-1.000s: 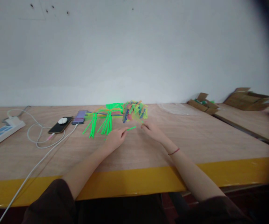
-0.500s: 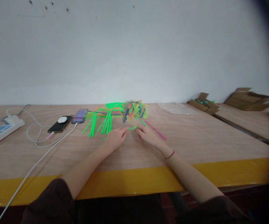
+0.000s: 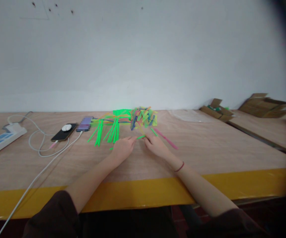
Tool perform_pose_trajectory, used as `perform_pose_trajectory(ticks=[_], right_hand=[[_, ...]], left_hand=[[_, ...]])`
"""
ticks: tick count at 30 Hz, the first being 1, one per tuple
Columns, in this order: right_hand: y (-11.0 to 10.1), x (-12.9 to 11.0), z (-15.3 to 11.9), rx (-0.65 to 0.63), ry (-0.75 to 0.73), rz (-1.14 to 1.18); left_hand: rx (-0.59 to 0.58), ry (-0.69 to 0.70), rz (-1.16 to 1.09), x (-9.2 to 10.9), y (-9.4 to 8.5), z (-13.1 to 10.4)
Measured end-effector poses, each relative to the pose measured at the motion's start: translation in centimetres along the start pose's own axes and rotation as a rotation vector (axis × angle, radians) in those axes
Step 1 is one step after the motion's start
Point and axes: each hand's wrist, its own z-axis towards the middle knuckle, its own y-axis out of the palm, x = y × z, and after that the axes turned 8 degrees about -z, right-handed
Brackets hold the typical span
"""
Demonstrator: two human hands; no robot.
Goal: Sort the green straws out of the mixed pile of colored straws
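A short green strip (image 3: 140,137) runs between my two hands, one end in the fingertips of each. My left hand (image 3: 124,147) is closed on its left end, and my right hand (image 3: 155,144) pinches the right end. Beyond the hands lies a heap of folded coloured pieces (image 3: 144,117). Left of the heap, several green sticks (image 3: 113,131) are spread on the table, with long coloured strips (image 3: 103,121) behind them. A pink strip (image 3: 166,138) lies to the right of my right hand, near another short green piece (image 3: 154,132).
At the left are a black phone (image 3: 62,133) with a white case on it, a second phone (image 3: 85,124), white cables and a power strip (image 3: 4,140). Cardboard boxes (image 3: 263,105) stand at the back right. Yellow tape (image 3: 143,195) covers the table's front edge.
Both hands have hardly moved and still hold the green strip. My right wrist has shifted slightly to the left.
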Motion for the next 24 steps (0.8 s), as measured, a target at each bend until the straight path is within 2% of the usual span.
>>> perform_pose_trajectory(ticks=[5,17,20,24], right_hand=[[0.4,-0.9,-0.4,-0.007,0.054,-0.117],[-0.2,-1.7,-0.8,-0.086,0.055,-0.232],[-0.1,-1.5,-0.6,-0.039,0.052,-0.168],[-0.4,-0.8,0.1,0.082,0.038,0.055]], left_hand=[[0.01,0.003,0.048,0.3,-0.3,-0.2],[-0.059,0.057,0.116,-0.2,-1.5,0.0],[-0.036,0.037,0.075,-0.2,-1.1,0.0],[0.03,0.06,-0.031,0.1,-0.3,0.3]])
